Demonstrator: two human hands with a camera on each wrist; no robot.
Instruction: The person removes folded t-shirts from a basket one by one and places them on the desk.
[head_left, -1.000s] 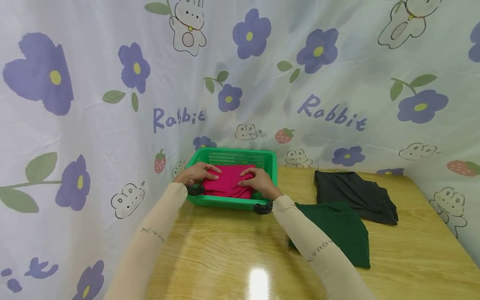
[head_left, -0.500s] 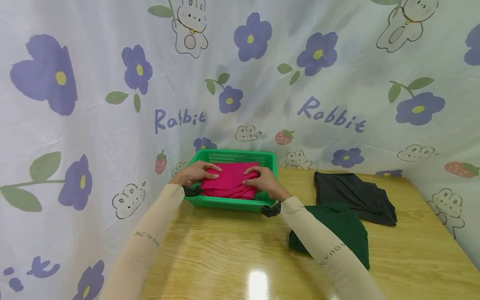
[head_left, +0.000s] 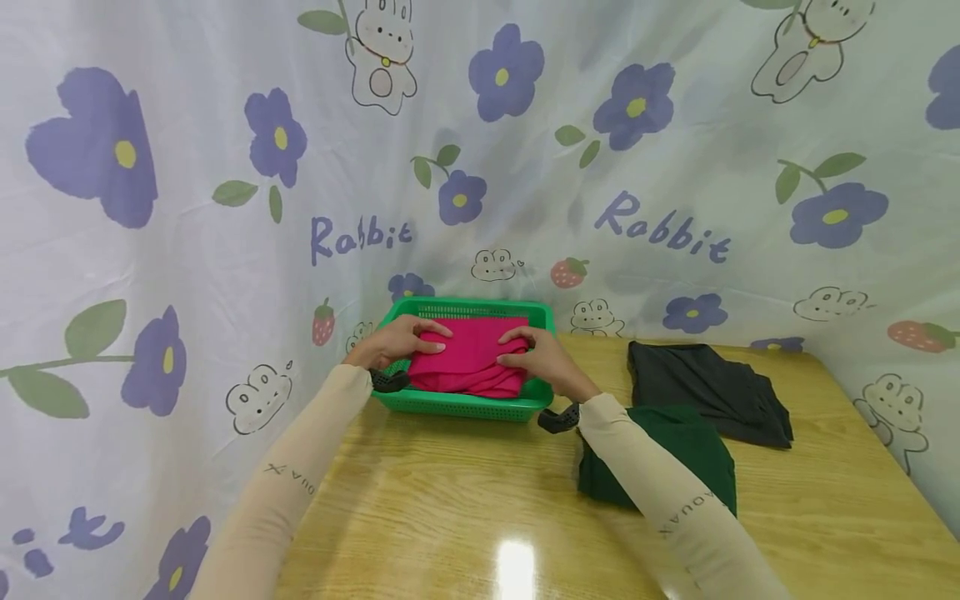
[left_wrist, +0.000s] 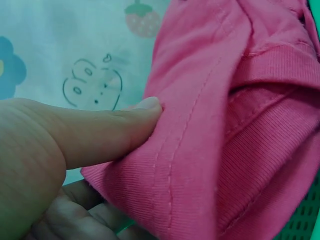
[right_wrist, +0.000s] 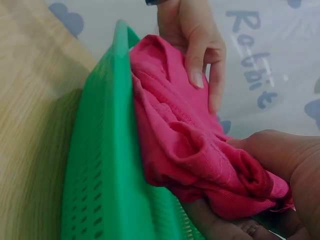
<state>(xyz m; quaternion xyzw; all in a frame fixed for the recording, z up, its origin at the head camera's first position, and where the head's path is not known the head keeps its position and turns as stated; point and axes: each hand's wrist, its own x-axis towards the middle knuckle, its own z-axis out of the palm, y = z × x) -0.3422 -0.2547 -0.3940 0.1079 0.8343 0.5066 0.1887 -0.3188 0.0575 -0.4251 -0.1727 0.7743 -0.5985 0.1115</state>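
A folded pink garment (head_left: 472,354) with stitched hems and ribbed bands lies level in the mouth of a green plastic basket (head_left: 454,402). My left hand (head_left: 393,342) grips its left end, thumb on top and fingers underneath, as the left wrist view shows. At the other end, my right hand (head_left: 553,365) pinches the layers in the same way. In the right wrist view, the garment's near edge (right_wrist: 185,135) is close beside the basket's perforated wall (right_wrist: 112,150). Its folded layers sag a little between both hands. The basket floor is mostly hidden.
On the wooden table (head_left: 420,500), a dark green folded garment (head_left: 686,454) lies partly under my right forearm. Behind it is a dark grey folded garment (head_left: 708,392). A printed curtain (head_left: 517,167) hangs close behind the basket and along the left side.
Both hands have drawn the pink garment slightly up and to the right. My right hand has shifted further right; the basket and the other garments stay in place.
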